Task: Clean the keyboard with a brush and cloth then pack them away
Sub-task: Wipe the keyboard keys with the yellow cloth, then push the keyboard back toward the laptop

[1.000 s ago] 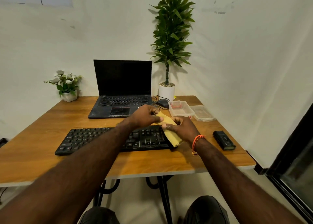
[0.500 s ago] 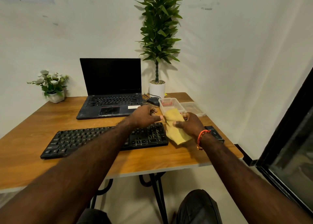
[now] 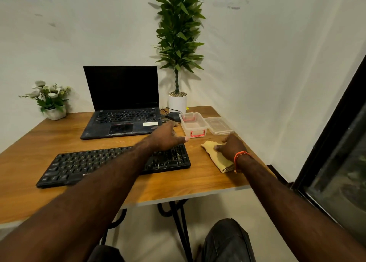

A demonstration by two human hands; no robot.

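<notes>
Flowers: a small white pot of pale flowers (image 3: pixel 51 101) stands at the far left corner of the tabletop (image 3: pixel 178 184), against the wall.
Keyboard: the black keyboard (image 3: pixel 95 164) lies flat near the front edge, its right end under the left forearm.
Laptop: an open black laptop (image 3: pixel 122 103) sits behind the keyboard, screen dark.
Left hand: the left hand (image 3: pixel 166 137) hovers above the keyboard's right end, reaching toward the box; its fingers look loosely extended and grasp nothing.
Plant: a tall leafy plant (image 3: pixel 178 44) in a white pot stands at the back, right of the laptop.
Mouse: a dark mouse (image 3: pixel 172 116) with cables lies between the laptop and the box.
Box: a clear plastic box (image 3: pixel 193 124) with red latches sits open, just right of the left hand's fingertips; something red shows inside, too blurred to identify.
Lid: a clear lid (image 3: pixel 218 125) lies flat beside the box on its right.
Cloth: the yellow cloth (image 3: pixel 215 155) lies folded on the tabletop, right of the keyboard and in front of the box.
Right hand: the right hand (image 3: pixel 229 147), an orange band on its wrist, rests on the cloth with fingers bent over its far end.
</notes>
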